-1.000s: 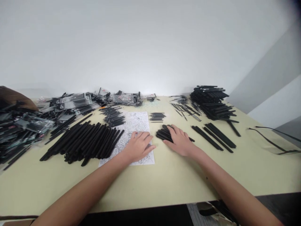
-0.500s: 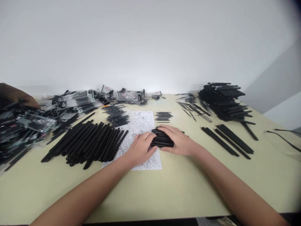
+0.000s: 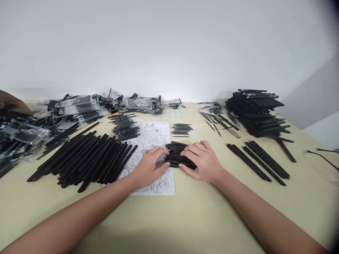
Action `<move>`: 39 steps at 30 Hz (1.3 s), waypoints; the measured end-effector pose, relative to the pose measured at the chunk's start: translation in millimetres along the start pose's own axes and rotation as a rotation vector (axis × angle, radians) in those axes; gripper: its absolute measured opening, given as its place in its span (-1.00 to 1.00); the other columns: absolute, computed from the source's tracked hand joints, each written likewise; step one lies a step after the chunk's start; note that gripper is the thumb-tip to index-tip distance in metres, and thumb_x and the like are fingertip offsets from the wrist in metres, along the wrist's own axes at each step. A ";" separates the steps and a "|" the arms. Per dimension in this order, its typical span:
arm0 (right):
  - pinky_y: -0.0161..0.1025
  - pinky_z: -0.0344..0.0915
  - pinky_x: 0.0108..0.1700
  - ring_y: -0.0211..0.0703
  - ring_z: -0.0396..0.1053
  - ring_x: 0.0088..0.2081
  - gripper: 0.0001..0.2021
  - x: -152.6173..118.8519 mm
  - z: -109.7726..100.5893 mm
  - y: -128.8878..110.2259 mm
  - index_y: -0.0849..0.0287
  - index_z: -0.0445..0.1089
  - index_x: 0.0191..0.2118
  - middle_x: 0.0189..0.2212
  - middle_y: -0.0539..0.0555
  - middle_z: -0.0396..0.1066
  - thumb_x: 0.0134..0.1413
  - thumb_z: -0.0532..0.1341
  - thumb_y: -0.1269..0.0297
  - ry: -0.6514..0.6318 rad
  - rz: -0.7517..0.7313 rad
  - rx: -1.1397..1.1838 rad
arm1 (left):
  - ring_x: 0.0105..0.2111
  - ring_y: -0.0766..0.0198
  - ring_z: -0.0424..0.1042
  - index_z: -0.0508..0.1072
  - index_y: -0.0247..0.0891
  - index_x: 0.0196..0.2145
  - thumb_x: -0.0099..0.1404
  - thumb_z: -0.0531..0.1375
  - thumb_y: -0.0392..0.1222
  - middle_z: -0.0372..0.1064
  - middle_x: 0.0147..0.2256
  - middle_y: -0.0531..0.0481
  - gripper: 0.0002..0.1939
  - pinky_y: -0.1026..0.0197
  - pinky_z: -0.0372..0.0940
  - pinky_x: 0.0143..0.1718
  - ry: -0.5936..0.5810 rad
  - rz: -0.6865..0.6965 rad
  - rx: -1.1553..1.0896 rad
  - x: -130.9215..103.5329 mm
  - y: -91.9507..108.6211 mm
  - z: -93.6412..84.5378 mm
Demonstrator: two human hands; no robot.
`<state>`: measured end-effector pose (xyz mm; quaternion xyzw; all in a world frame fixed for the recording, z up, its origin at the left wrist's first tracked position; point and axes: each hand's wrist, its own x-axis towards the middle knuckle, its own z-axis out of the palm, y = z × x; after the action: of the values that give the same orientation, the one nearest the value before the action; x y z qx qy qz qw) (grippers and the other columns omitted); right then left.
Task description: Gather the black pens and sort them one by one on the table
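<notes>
A bundle of black pens (image 3: 176, 151) lies side by side on the table at the paper's right edge. My left hand (image 3: 150, 165) curves round its left end, thumb and fingertips against the pens. From the other side my right hand (image 3: 202, 160) wraps over the right part of the bundle, its fingers curled on top and its thumb at the near side. That hand hides the bundle's right end. Beneath my left hand lies a white paper (image 3: 159, 183) covered in scribbles.
Left of the paper lies a heap of black pens (image 3: 87, 158). Thin black refills lie in a left group (image 3: 124, 127) and a middle group (image 3: 182, 129). Plastic packets (image 3: 76, 106) cover the back left. A tall pen stack (image 3: 254, 109) and loose pens (image 3: 265, 162) are at right.
My right hand has slid slightly right, uncovering more of the bundle's top. My left hand's grip has loosened a little at the left end. The whole view has shifted slightly.
</notes>
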<state>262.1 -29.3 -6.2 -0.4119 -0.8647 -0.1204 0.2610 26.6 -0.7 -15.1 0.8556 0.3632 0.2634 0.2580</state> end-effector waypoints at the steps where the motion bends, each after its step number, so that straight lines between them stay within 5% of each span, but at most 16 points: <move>1: -0.09 0.07 -0.20 -0.13 0.31 -0.34 -0.77 0.1 0.3 0.3 0.17 0.42 -0.25 -0.35 0.08 0.47 0.13 0.18 0.11 0.043 -0.006 -0.012 | -0.04 0.14 0.38 0.37 -0.19 -0.11 0.32 0.15 -0.19 0.40 -0.08 -0.09 -0.82 0.06 0.24 -0.01 0.000 0.002 -0.014 0.3 -0.4 -0.1; 6: -0.16 -0.02 -0.33 -0.26 0.14 -0.51 -0.82 0.3 1.2 -0.1 0.17 0.38 -0.45 -0.58 -0.03 0.31 0.11 0.20 0.21 0.147 -0.076 -0.004 | -0.14 0.19 0.40 0.43 -0.21 -0.22 0.31 0.16 -0.22 0.41 -0.15 -0.06 -0.90 0.12 0.26 -0.09 0.012 -0.007 -0.120 2.6 0.2 -2.8; 10: -0.15 0.02 -0.32 -0.22 0.21 -0.47 -0.84 -0.1 2.2 -2.5 0.18 0.41 -0.39 -0.52 0.01 0.37 0.10 0.22 0.20 0.161 -0.071 -0.022 | -0.21 0.21 0.38 0.44 -0.21 -0.23 0.33 0.13 -0.15 0.40 -0.22 -0.05 -0.87 0.16 0.26 -0.16 0.102 -0.093 -0.255 5.3 1.3 -4.0; 19: -0.15 0.03 -0.26 -0.20 0.28 -0.39 -0.78 -3.0 6.1 3.4 0.14 0.39 -0.40 -0.47 0.01 0.41 0.25 0.12 0.22 0.250 0.337 0.052 | -0.40 0.32 0.27 0.36 -0.22 -0.22 0.27 0.16 -0.05 0.31 -0.40 0.06 -0.79 0.25 0.15 -0.35 0.369 -0.420 -0.570 6.6 -1.7 -0.3; 26: -0.18 0.01 -0.30 -0.28 0.15 -0.52 -0.61 -4.7 12.4 12.4 0.15 0.11 -0.57 -0.63 -0.09 0.12 0.31 0.03 0.20 0.343 0.499 0.237 | -0.34 0.33 0.33 0.33 -0.20 -0.20 0.30 0.15 -0.06 0.29 -0.33 0.07 -0.81 0.24 0.20 -0.27 0.468 -0.367 -0.599 4.7 -2.5 -0.1; 39: -0.14 0.02 -0.26 -0.30 0.20 -0.51 -0.69 -5.8 8.1 7.0 0.15 0.16 -0.52 -0.59 -0.08 0.23 0.30 0.02 0.35 0.464 0.358 0.179 | -0.41 0.34 0.33 0.35 -0.17 -0.17 0.38 0.13 -0.06 0.29 -0.41 0.07 -0.84 0.22 0.24 -0.34 0.536 -0.125 -0.565 -2.1 -1.5 5.2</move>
<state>267.7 -25.2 -16.2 -0.4946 -0.7028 -0.0869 0.5038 28.0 -2.7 -20.4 0.6281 0.3825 0.5506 0.3949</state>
